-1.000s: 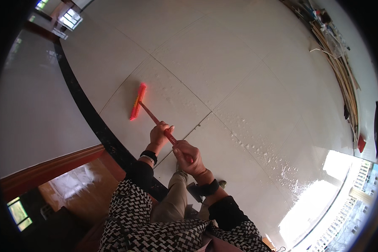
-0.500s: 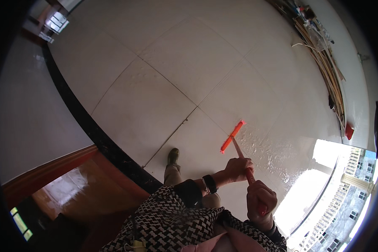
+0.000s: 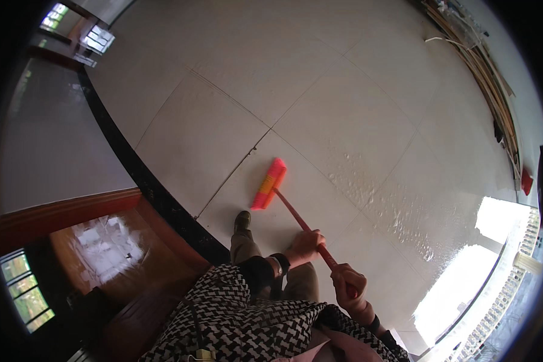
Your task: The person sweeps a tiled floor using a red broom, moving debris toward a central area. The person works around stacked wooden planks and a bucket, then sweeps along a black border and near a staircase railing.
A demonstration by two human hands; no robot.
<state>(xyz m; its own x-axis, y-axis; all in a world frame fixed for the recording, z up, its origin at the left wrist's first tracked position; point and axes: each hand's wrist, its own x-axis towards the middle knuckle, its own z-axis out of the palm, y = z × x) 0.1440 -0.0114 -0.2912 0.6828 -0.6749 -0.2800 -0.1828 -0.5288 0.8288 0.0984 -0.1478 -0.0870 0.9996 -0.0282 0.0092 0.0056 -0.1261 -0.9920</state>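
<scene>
With both hands I grip a long-handled broom (image 3: 295, 214) that has a red handle and a wide pink and orange head. My left hand (image 3: 307, 246) is wrapped round the handle partway down. Closer to my body, my right hand (image 3: 349, 282) is closed round the upper end. The broom head (image 3: 269, 184) is over the pale tiled floor (image 3: 223, 157), ahead of my dark boot (image 3: 242, 221). Whether its bristles press on the floor cannot be made out.
Wet, sudsy patches (image 3: 398, 223) lie on the tiles to the right. A dark floor border (image 3: 127, 163) and a brown wooden frame (image 3: 72, 211) run along the left. Long wooden strips (image 3: 485, 84) lie by the right wall. Bright daylight reflects at lower right.
The broom head has moved left, away from the sudsy patch, and its broad face now shows more. Both hands have shifted left with the handle, still gripping it. The view has shifted slightly.
</scene>
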